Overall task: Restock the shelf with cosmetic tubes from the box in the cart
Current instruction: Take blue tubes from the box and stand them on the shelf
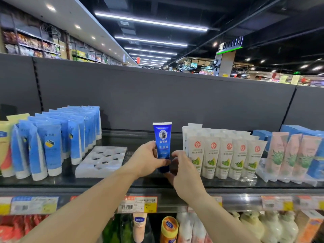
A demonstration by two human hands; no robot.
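Supermarket ceiling with long strip lights [150,21] fills the top of the view, with far aisles of stocked goods on the left and a green-edged sign [229,44] on the right. Below it runs a dark grey back panel [157,95], and in front of that a dark glossy shelf [98,181] whose front rail carries price labels [137,204].

On the shelf's left stands a block of light blue tubes [57,137], caps down. Just right of them lies a clear plastic tray [103,160] with round holes. On the right stand white tubes [222,155] with red round marks, then pink tubes [294,155] and blue cartons [298,130] behind. A lower shelf shows bottles [263,225] and an orange-capped jar [169,228].

Between tray and white tubes, in the open gap, a dark blue tube [162,144] stands upright, its white crimped end uppermost. The left hand [149,160] grips its lower half from the left, thumb across the front. The right hand [184,171] sits just beside the tube's base on the right, fingers curled toward it; whether it touches the tube cannot be told.
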